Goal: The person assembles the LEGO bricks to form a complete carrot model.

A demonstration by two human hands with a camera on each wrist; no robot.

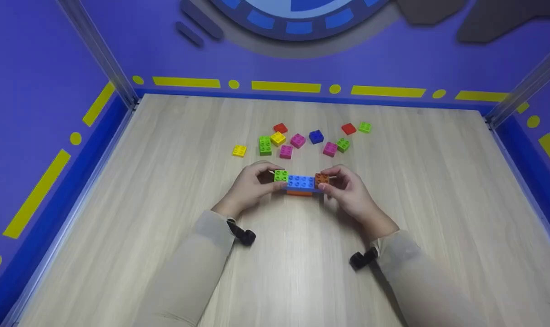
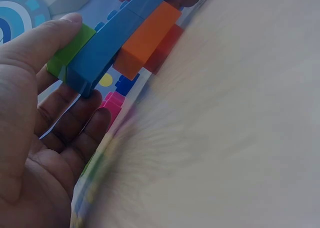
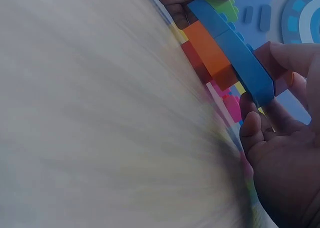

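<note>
A toy-brick assembly is held between both hands above the table. Its blue bricks point(image 1: 301, 181) form a bar with a light green brick point(image 1: 280, 175) on the left end and a brown brick point(image 1: 322, 179) on the right end. Under the bar's middle sits an orange brick point(image 2: 146, 40), with a red brick point(image 2: 165, 49) below it. My left hand point(image 1: 253, 185) pinches the light green end, thumb on the green brick and fingers around the bar's end. Likewise, my right hand point(image 1: 351, 193) grips the brown end, its thumb against the brown brick.
Loose bricks lie scattered beyond the hands: a yellow one point(image 1: 239, 151), a long green one point(image 1: 265, 146), a pink one point(image 1: 286, 151), a dark blue one point(image 1: 316, 136), a red one point(image 1: 348, 129) and several others. Blue-purple panels point(image 1: 302, 68) wall the wooden table point(image 1: 166, 159) at the back and sides.
</note>
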